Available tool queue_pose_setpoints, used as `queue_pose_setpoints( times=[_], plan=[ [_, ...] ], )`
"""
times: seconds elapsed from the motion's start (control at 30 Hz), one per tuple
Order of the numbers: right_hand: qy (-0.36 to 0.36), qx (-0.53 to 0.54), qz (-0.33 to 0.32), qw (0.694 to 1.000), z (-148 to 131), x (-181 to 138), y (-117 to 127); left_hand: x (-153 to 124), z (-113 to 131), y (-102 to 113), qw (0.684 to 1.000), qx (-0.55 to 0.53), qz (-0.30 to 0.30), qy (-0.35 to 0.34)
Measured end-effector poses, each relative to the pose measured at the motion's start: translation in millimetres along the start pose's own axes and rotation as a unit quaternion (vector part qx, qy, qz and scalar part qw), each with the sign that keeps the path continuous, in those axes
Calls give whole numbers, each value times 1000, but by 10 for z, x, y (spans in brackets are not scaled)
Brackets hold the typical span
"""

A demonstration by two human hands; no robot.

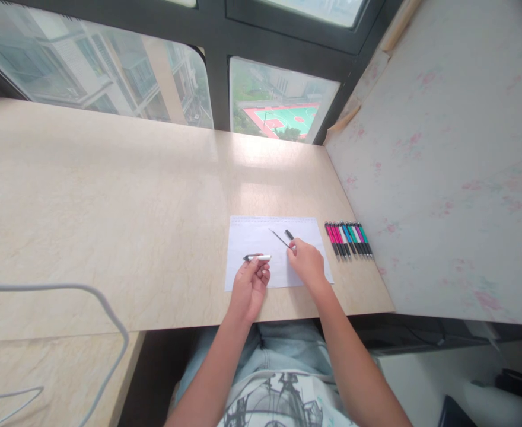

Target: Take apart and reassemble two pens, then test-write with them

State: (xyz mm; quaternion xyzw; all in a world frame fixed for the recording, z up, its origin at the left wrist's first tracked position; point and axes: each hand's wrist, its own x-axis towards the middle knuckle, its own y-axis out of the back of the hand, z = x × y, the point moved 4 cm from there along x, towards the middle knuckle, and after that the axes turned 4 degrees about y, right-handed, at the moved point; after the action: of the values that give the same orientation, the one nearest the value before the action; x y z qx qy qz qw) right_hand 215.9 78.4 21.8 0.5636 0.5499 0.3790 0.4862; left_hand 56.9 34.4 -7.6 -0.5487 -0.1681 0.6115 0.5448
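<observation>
My left hand (251, 284) is closed, palm up, around a white pen barrel (264, 258) with a dark end. It is over the lower left of a white sheet of paper (243, 237). My right hand (308, 262) is closed in a pinch on a thin dark pen refill (279, 238), whose tip points up and left across the sheet. A short black pen part (289, 235) shows just beyond the right fingers; whether they hold it or it lies on the paper, I cannot tell. Small lines of writing run along the sheet's top edge.
Several coloured pens (347, 240) lie in a row right of the paper, beside the papered wall (443, 178). The pale desk (110, 207) reaches back to the window. A grey cable (105, 302) curves across the lower left.
</observation>
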Motion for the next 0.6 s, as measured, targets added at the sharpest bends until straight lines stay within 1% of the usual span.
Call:
queue_pose_setpoints(
  times=[0.13, 0.27, 0.33, 0.4, 0.47, 0.53, 0.6],
  plan=[
    [23, 4, 19, 1000, -1, -23, -2, -7, 1, -8, 1000, 2, 0, -1],
    [78, 9, 67, 995, -55, -107, 19, -11, 1, -16, 1000, 5, -1, -3],
    [100, 28, 90, 990, -69, -167, 44, -10, 0, -16, 1000, 6, -2, -2],
    [109, 73, 95, 987, -58, -227, 67, -8, -1, -15, 1000, 7, -3, -2],
    [106, 149, 73, 980, -25, -281, 79, -5, -1, -14, 1000, 7, -4, -2],
    [96, 239, 53, 965, 22, -336, 99, -3, 0, -13, 1000, 6, -3, -3],
    [83, 316, 55, 944, 84, -395, 141, -1, 0, -12, 1000, 5, -2, -3]
  ],
)
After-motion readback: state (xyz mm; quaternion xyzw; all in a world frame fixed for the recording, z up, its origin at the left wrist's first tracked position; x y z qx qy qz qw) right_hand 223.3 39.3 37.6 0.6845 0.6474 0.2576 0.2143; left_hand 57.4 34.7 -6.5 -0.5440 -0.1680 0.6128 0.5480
